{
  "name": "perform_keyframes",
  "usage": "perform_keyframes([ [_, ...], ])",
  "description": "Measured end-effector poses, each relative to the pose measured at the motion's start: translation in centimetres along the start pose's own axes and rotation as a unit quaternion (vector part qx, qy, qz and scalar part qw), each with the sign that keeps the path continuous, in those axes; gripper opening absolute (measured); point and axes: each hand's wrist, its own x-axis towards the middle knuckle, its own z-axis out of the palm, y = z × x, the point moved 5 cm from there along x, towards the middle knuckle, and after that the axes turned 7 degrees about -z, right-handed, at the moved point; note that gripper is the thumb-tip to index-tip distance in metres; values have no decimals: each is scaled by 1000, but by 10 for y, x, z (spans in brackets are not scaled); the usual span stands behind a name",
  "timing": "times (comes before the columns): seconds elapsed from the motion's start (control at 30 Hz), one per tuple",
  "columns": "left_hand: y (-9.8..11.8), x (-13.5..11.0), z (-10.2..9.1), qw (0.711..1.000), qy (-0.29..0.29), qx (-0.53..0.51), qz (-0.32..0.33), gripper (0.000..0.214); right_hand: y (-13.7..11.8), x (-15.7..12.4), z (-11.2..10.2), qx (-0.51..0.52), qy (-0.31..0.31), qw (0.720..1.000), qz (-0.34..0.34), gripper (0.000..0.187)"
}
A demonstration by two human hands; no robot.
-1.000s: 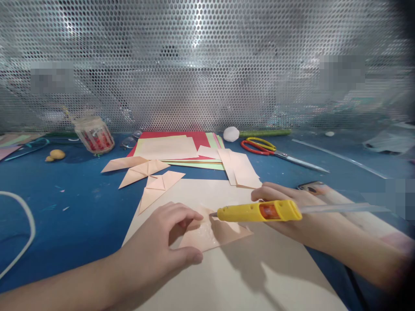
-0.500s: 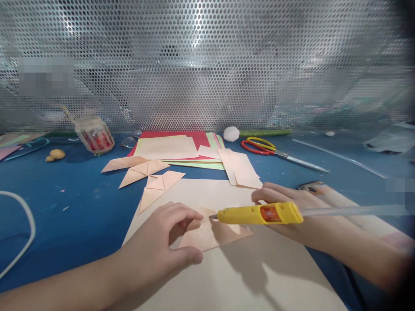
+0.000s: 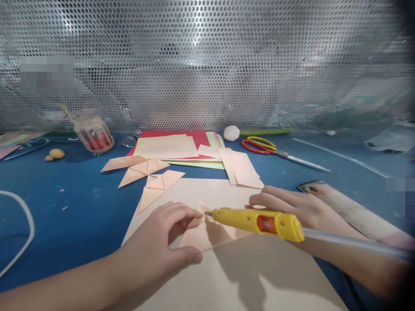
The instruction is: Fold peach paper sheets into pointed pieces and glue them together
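My left hand (image 3: 162,244) rests on a folded peach paper piece (image 3: 209,235), fingers curled and pinning its left edge. The piece lies on a large cream sheet (image 3: 233,276). My right hand (image 3: 298,209) grips a yellow glue gun (image 3: 256,220) with a clear glue stick at its back. The gun's metal tip touches the paper piece close to my left fingertips. Shiny glue marks show on the piece.
Folded peach paper pieces (image 3: 147,172) lie behind the sheet, with a stack of coloured paper (image 3: 175,149). Red-and-yellow scissors (image 3: 269,149), a white ball (image 3: 231,133), a jar (image 3: 93,134), a phone (image 3: 311,188) and a white cord (image 3: 22,233) lie on the blue table. A perforated metal wall stands behind.
The glue gun's rear has dropped and its tip has slid a little left over the paper piece. My right fingers have spread forward. My left hand has stayed put.
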Motion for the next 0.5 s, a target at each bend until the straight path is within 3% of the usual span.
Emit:
perform_keyframes([
  [0.13, 1, 2, -1, 1000, 4, 6, 2, 30, 2, 5, -14, 16, -33, 999, 33, 21],
  [0.23, 0, 2, -1, 1000, 4, 14, 4, 28, 13, 2, -14, 83, -23, 989, 117, 17],
  [0.33, -1, 0, -1, 1000, 1, 17, 3, 28, 28, -3, -7, 108, 44, 970, 214, 10],
  [0.5, -3, 0, -1, 1000, 1, 17, -5, 30, 52, -10, -6, 156, 169, 898, 375, 35],
])
